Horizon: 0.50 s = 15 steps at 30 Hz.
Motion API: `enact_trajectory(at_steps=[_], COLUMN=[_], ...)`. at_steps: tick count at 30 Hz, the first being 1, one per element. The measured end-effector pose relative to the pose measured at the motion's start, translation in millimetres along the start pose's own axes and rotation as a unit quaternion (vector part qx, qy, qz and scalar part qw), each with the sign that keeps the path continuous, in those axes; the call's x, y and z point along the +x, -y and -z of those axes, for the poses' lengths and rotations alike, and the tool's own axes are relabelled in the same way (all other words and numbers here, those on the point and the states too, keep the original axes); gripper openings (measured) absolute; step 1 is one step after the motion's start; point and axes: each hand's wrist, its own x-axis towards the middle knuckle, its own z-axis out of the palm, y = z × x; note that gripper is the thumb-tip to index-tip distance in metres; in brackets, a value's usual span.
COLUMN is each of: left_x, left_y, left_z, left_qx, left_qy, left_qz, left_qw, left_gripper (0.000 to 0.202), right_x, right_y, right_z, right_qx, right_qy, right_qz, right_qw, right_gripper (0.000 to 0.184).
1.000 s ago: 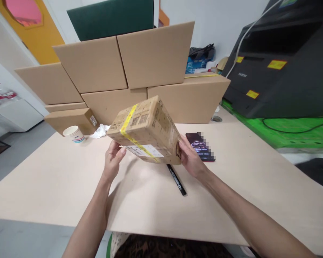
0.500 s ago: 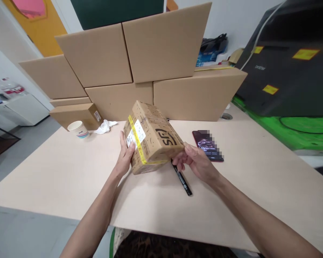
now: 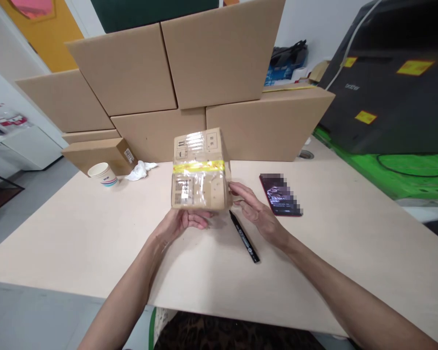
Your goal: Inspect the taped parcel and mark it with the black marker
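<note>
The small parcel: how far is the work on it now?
Done: the small parcel is sealed with clear and yellow tape. In hand: the left hand supports it from below, the right hand touches its side. Left: the black marker lies untouched; the parcel is not set down.

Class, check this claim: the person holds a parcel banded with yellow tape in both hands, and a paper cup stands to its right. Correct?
No. The head view shows the paper cup standing to the left of the parcel, not its right. The rest holds: left hand and right hand hold the parcel, banded with yellow tape.
</note>
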Motion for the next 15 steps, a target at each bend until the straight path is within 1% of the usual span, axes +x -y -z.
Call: enact_trajectory(at_steps=[1, 3, 5, 6, 8, 10, 11, 12, 13, 15], left_x=[1, 2, 1, 0, -1, -2, -2, -1, 1, 6], left_y=[-2, -4, -3, -1, 2, 7, 9, 12, 14, 19], left_z=[0.0, 0.2, 1.3, 2.2, 3.6, 2.4, 0.3, -2.8, -6.7, -15.5], left_qx=[0.008, 0.019, 0.054, 0.091, 0.195, 0.3, 0.334, 0.35, 0.35, 0.312], left_qy=[0.014, 0.012, -0.01, -0.029, -0.079, -0.132, -0.152, -0.161, -0.164, -0.158], left_qz=[0.005, -0.018, -0.066, -0.093, -0.143, -0.178, -0.194, -0.21, -0.226, -0.242], left_qw=[1.0, 1.0, 0.996, 0.991, 0.967, 0.928, 0.91, 0.899, 0.894, 0.905], left_gripper=[0.069, 0.081, 0.09, 0.092, 0.09, 0.091, 0.095, 0.101, 0.108, 0.12], right_x=[0, 0, 0, 0, 0, -1, -1, -3, -4, -8], right_y=[1, 1, 1, 1, 2, 4, 3, 2, 1, -4], right_z=[-1, -3, -5, -5, -7, -9, -10, -12, -14, -20], right_qx=[-0.005, 0.001, 0.016, 0.023, 0.029, 0.023, 0.017, 0.011, 0.002, -0.025], right_qy=[0.004, 0.012, 0.015, 0.017, 0.02, 0.026, 0.029, 0.036, 0.046, 0.072], right_qz=[-0.007, -0.021, -0.031, -0.035, -0.04, -0.039, -0.035, -0.029, -0.022, -0.004], right_qw=[1.0, 1.0, 0.999, 0.999, 0.999, 0.999, 0.999, 0.999, 0.999, 0.997], right_gripper=[0.065, 0.069, 0.072, 0.073, 0.077, 0.08, 0.081, 0.08, 0.079, 0.078])
